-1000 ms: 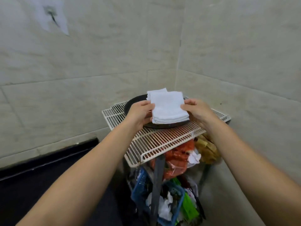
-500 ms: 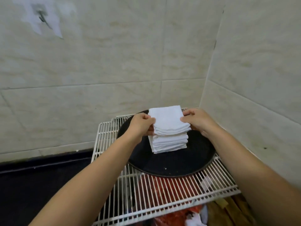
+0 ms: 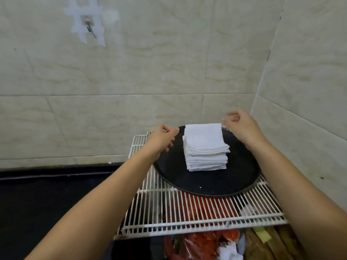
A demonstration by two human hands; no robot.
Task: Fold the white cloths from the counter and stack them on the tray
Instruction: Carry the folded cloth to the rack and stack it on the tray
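Half a second ago both hands pinched the top cloths by their side edges; now they have let go. The left hand hangs just left of the stack of white cloths with its fingers loosely curled on nothing, and the right hand hovers at the stack's far right corner, fingers relaxed and apart, holding nothing. The stack rests squarely on the black round tray, which sits on the white wire rack in the tiled corner. That delivery looks finished; any cloths left on the counter are out of view.
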